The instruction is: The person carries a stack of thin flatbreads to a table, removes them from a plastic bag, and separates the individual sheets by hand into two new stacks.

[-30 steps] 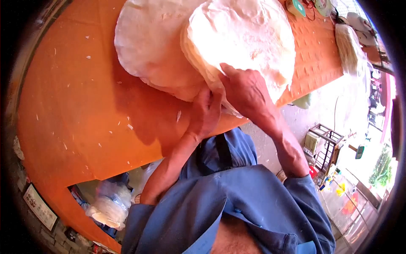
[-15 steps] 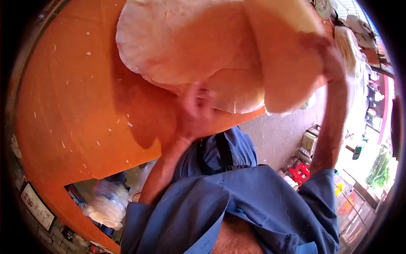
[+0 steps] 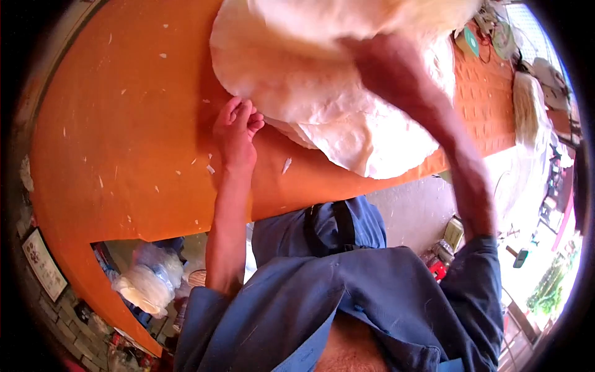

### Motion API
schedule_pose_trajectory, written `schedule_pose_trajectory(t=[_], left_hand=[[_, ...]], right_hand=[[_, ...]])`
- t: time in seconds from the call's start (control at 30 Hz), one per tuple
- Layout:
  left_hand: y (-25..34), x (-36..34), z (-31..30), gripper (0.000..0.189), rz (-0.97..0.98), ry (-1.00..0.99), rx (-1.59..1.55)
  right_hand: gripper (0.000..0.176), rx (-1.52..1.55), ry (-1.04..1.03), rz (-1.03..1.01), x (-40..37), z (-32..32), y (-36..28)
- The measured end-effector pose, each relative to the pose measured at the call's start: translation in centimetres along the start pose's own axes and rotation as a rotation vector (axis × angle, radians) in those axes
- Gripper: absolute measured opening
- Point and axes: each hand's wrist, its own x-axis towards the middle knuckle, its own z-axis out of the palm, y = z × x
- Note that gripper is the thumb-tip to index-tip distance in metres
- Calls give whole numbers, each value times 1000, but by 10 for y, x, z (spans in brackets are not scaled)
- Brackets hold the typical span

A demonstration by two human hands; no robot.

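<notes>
A stack of large, round, thin whitish sheets [image 3: 396, 146], soft-looking with wrinkled edges, lies on an orange tabletop [image 3: 124, 136]. My left hand [image 3: 238, 127] is by the stack's lower left rim, fingers curled together with the tips right at the edge; what they pinch, if anything, I cannot make out. My right hand [image 3: 378, 59] reaches across the top of the sheets, smeared by motion, its fingers hidden. A paler upper sheet [image 3: 291, 25] curves along the top of the view beyond that hand.
Small white scraps [image 3: 286, 165] dot the tabletop. Clear plastic bags [image 3: 149, 279] sit below its lower left edge. At the right are a ridged orange surface [image 3: 486, 99] and a plastic-wrapped bundle [image 3: 530, 111]. A framed picture [image 3: 44, 263] is at the far left.
My right hand has swung inward from the right side, and the sheet it lifted there no longer hangs over that side. My left hand has moved left and up to the rim.
</notes>
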Motion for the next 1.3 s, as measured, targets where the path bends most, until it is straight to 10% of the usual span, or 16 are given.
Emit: schedule_pose_trajectory(t=[0.13,0.2,0.33,0.47,0.5,0.53,0.73,0.8,0.97,1.3], left_hand=[[8,13,0,34,120,127,154],[17,17,-4,31,33,-1,146],[19,18,-1,20,181,95,256],[20,26,-5,14,299,68,441],[21,28,-8,13,330,-3,405],[22,29,-10,13,359,-70,368],[38,19,8,15,44,-187,83],[40,14,15,13,37,-210,-40],[45,9,14,19,3,-294,-153],[50,-10,33,30,-59,-425,-255]], right_hand=[[32,236,-335,288,-18,36,-36],[14,316,113,199,-32,41,-32],[30,154,-200,320,-15,20,-26],[7,190,203,6,-2,39,-56],[5,243,-176,196,1,42,-71],[7,259,-79,143,1,41,-76],[8,280,-137,186,40,28,-89],[17,355,74,70,26,66,-94],[54,398,-131,139,35,22,-100],[10,91,185,13,27,18,-38]])
